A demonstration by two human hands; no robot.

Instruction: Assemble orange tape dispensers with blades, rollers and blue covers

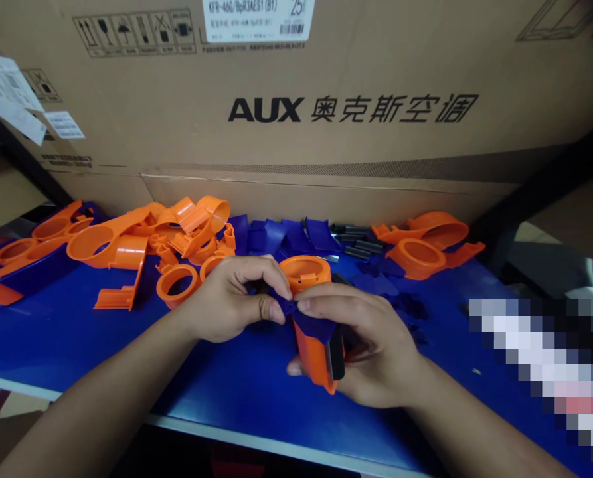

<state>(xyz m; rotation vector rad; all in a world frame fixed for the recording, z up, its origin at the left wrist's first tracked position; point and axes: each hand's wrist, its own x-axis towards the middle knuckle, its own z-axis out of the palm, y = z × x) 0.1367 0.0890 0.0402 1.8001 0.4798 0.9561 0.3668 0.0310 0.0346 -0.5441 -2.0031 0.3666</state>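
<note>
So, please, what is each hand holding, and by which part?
The right hand grips the orange piece around its body; the left hand pinches a dark blue piece between thumb and forefinger, exact spot hidden.

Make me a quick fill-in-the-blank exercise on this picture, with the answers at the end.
1. The left hand pinches a small blue piece between its index finger and ____.
2. The right hand holds a part coloured blue, black and ____.
3. Big Latin letters on the cardboard box spell ____.

Missing words: thumb; orange; AUX.
</note>
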